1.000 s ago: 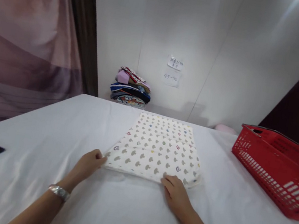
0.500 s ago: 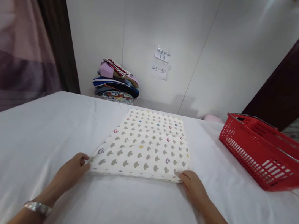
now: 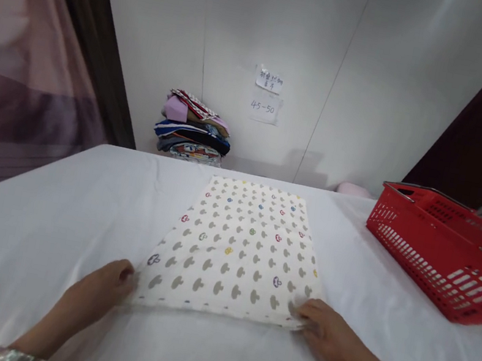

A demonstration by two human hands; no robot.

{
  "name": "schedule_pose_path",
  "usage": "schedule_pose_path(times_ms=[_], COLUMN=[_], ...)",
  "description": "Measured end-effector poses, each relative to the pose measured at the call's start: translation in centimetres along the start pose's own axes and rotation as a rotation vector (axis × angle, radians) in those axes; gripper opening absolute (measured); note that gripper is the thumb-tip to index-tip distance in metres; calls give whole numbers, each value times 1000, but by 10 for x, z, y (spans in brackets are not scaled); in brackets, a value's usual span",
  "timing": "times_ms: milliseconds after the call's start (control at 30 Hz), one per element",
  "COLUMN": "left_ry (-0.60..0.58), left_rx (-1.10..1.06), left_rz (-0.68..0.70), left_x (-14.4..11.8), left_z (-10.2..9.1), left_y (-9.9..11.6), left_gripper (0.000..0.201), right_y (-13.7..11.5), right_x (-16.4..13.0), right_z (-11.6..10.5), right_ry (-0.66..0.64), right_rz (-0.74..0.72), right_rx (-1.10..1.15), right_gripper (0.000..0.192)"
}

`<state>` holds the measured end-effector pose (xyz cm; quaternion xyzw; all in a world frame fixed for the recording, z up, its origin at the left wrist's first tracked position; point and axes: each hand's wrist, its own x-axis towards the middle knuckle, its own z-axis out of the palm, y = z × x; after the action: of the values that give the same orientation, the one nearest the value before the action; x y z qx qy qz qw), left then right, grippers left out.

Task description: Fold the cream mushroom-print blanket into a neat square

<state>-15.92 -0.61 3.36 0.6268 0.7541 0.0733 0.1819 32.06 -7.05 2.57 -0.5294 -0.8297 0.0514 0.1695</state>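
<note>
My left hand lies low on the white tablecloth, palm down, forearm running in from the bottom left with a silver bracelet at the wrist. Its fingers curl inward and pinch the near left corner of the folded patterned cloth, thumb side toward the fabric. My right hand mirrors it on the other side: forearm angled in from the bottom right, wrist flat, knuckles slightly raised. Its fingertips close on the near right corner, where the edge puckers a little under the grip. So both hands are closed on the cloth, one at each near corner, well apart from each other, with the near hem stretched straight between them.

The cloth is a cream rectangle printed with small grey mushroom shapes and a few coloured ones. It lies flat in the middle of the table, its long sides running away from me toward the wall, its near edge just in front of my hands.

To my right a red plastic basket sits on the table, tilted, well apart from the cloth. Against the far wall, behind the table's left part, rests a stack of folded clothes. Two paper notes are stuck to the wall beside it. A brownish curtain hangs at my left.
</note>
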Motion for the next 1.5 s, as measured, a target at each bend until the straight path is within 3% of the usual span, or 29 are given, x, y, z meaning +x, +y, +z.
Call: schedule_pose_path(times_ms=[100, 133, 233, 300, 433, 600, 967, 1133, 1500], left_ry=[197, 240, 288, 278, 242, 252, 282, 280, 348], left_rx=[23, 21, 62, 119, 195, 268, 273, 299, 301], left_rz=[175, 266, 529, 606, 608, 613, 630, 622, 622], left_x=[21, 30, 58, 73, 87, 89, 90, 92, 97], left_z=[1, 5, 26, 41, 60, 67, 69, 71, 82], left_y=[21, 30, 54, 61, 51, 39, 33, 29, 18], left_gripper=[45, 49, 53, 55, 57, 58, 62, 64, 70], right_y=[2, 3, 9, 19, 49, 77, 116, 136, 183], right_x=[33, 48, 104, 140, 185, 197, 249, 277, 329], right_z=[-3, -2, 12, 25, 48, 63, 71, 72, 75], right_ry=[-143, -132, -96, -115, -198, -198, -136, -138, -122], right_rz=[66, 111, 163, 164, 281, 312, 393, 494, 534], right_rx=[252, 268, 188, 105, -34, -61, -152, -157, -187], right_gripper=[35, 39, 51, 59, 65, 67, 57, 66, 64])
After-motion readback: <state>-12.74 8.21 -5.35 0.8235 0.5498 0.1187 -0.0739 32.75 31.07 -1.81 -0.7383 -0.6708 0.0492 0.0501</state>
